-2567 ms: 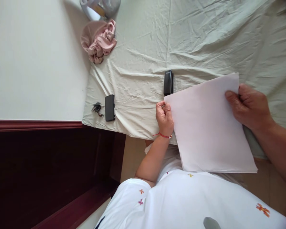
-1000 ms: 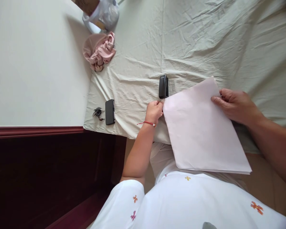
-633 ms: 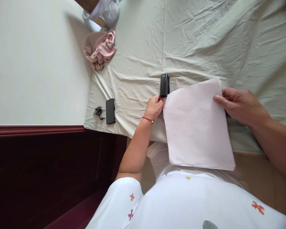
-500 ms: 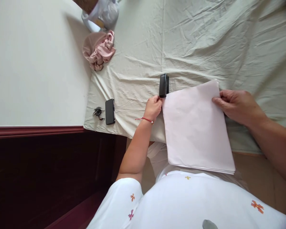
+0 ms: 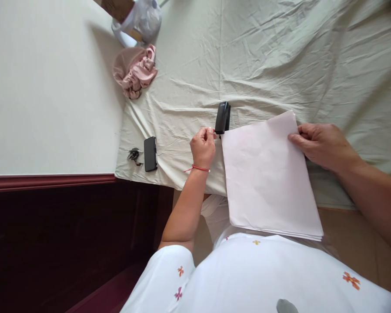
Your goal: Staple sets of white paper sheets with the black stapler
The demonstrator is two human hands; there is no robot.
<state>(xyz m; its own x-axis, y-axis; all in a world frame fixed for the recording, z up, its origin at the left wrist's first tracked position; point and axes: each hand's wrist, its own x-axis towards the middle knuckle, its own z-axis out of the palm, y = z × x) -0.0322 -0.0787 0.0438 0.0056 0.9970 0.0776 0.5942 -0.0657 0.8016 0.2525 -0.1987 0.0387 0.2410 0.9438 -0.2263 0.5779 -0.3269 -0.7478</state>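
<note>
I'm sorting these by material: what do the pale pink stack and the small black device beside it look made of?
The pale pink stack of sheets looks like matte paper: thin layered edges, slight bowing. The small black stapler seems glossy plastic, judging by its sheen; any metal is too small to tell.

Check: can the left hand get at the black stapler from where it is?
Probably yes. The left hand sits right beside the stapler on the sheet, nothing between them; the paper stack lies off to the side.
</note>
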